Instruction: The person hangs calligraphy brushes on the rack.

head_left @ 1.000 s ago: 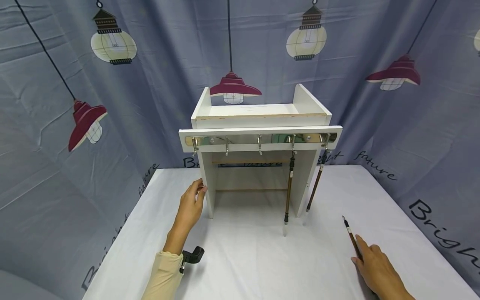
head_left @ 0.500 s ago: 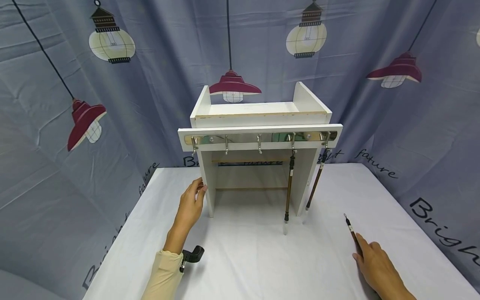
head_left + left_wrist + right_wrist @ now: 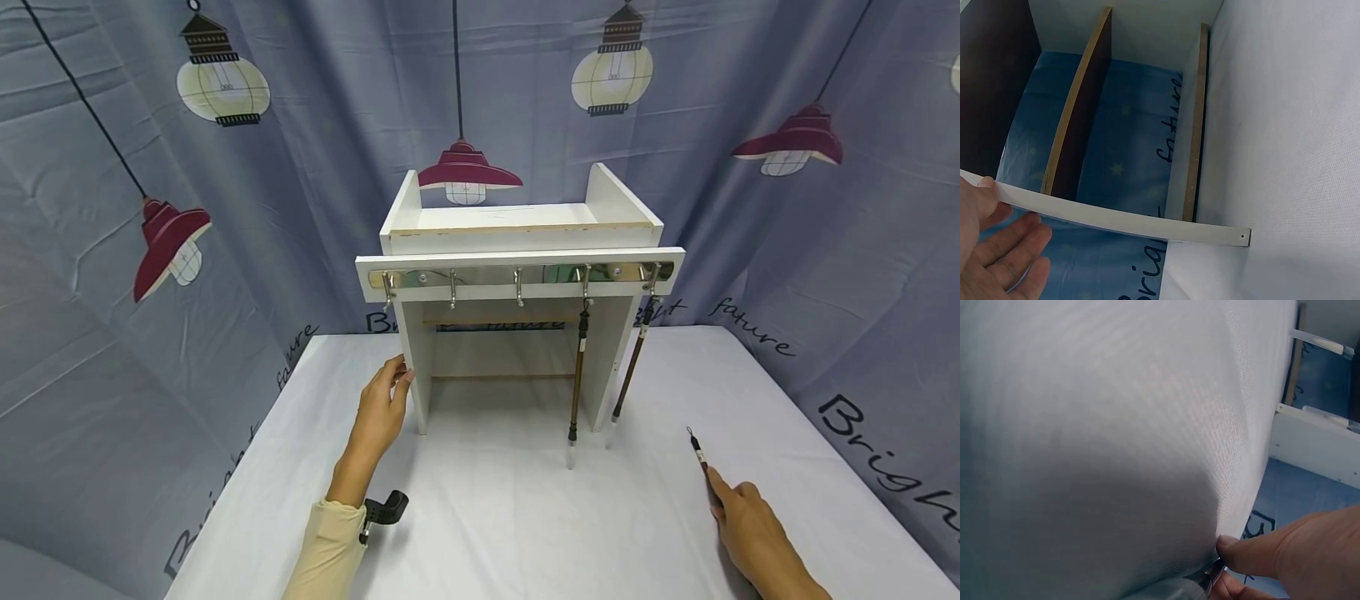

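Note:
In the head view my left hand [image 3: 380, 414] holds the left side panel of a white shelf unit [image 3: 517, 242]. The left wrist view shows the thumb and index finger pinching the panel's front edge [image 3: 1135, 223], the other fingers loosely bent. At the lower right my right hand [image 3: 757, 533] pinches a calligraphy brush [image 3: 699, 454] with a brown handle, a black end and a small loop. Its loop end points toward the unit; the hand hides the rest. Two similar brushes, one straight [image 3: 578, 375] and one slanted [image 3: 633, 367], hang from the rail's right hooks.
A white cloth covers the table [image 3: 495, 533]. The rail carries several metal hooks [image 3: 519, 287]; those at the left and middle hold no brush. Behind stands a blue-grey curtain [image 3: 337, 125] printed with lamps. Clear caps on the hanging brushes reach down near the tabletop.
My right thumb has moved in under the brush, and the fingers have tightened on it. The brush has shifted slightly to the right. The left hand stays on the panel.

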The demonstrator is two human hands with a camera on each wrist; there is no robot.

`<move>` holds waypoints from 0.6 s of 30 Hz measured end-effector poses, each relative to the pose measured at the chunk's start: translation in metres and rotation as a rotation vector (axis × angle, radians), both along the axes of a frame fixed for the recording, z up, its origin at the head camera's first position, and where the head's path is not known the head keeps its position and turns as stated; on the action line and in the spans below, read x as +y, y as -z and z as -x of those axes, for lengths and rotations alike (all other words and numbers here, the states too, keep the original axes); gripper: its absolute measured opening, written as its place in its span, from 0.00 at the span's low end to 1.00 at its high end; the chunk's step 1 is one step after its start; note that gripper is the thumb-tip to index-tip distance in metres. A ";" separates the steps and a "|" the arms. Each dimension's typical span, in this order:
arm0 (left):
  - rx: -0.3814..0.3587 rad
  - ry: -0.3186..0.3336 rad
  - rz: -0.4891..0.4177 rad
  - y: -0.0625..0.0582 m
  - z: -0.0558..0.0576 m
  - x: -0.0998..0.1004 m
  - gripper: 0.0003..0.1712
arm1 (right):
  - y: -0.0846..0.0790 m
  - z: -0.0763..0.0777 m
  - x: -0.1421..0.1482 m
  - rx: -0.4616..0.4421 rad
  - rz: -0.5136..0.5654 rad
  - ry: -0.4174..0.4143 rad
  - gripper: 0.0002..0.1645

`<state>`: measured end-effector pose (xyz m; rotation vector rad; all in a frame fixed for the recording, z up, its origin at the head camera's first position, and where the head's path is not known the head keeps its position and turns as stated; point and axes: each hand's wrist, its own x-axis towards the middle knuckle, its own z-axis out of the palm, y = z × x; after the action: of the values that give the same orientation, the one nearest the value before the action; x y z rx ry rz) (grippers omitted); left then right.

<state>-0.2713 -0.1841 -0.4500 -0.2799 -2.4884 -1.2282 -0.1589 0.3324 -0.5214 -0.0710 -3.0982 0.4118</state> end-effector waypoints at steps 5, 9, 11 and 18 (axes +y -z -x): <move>0.004 -0.010 -0.001 0.000 0.000 0.001 0.26 | 0.001 0.001 -0.001 -0.009 -0.015 0.017 0.32; 0.010 -0.010 0.003 0.001 0.001 0.001 0.25 | 0.000 0.001 -0.004 -0.049 -0.010 0.052 0.30; 0.010 -0.008 0.005 0.001 0.001 0.001 0.25 | 0.000 0.001 -0.005 -0.061 -0.005 0.062 0.30; 0.012 -0.006 0.007 0.001 0.001 0.000 0.24 | -0.002 0.000 -0.007 -0.057 -0.014 0.060 0.27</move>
<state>-0.2719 -0.1837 -0.4513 -0.2806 -2.4826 -1.2122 -0.1590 0.3255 -0.5196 -0.1785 -3.1446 0.3935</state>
